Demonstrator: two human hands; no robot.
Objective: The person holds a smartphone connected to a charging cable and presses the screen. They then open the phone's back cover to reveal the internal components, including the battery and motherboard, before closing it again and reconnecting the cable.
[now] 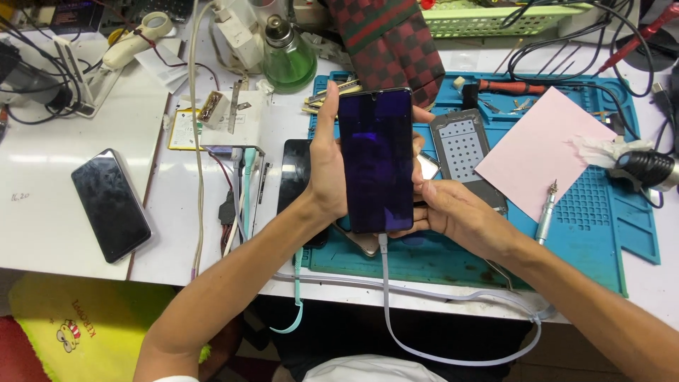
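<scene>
Down at the near edge of the table, a pale lilac charging cable [453, 350] loops below the tabletop and climbs up to plug into the bottom end of the smartphone [375, 160]. The phone is held up above the blue work mat [601, 212], screen facing the person, dark with a faint purple glow. Its long side runs away from the person, top end far, plug end near.

The left hand [322, 166] grips the phone's left edge, thumb up along that side, the other fingers curled round behind (they peek out past the right edge). The right hand [453, 212] sits low at the bottom right corner, fingers bent under and behind the phone; I cannot tell how tightly it holds. Both hands touch the phone, and the left one wraps more of it.

Just under the phone lies another dark phone [293, 177] on the table, and a phone frame with a dotted grey sheet [463, 152] rests on the mat to the right. Beside that is a pink paper sheet [541, 152], then a silver pen-like tool [546, 212]. A third black phone [111, 205] lies well apart, on the white board to the left. Farther back stands a green glass bottle [288, 56]. There is open room on the mat near the person's right arm.
</scene>
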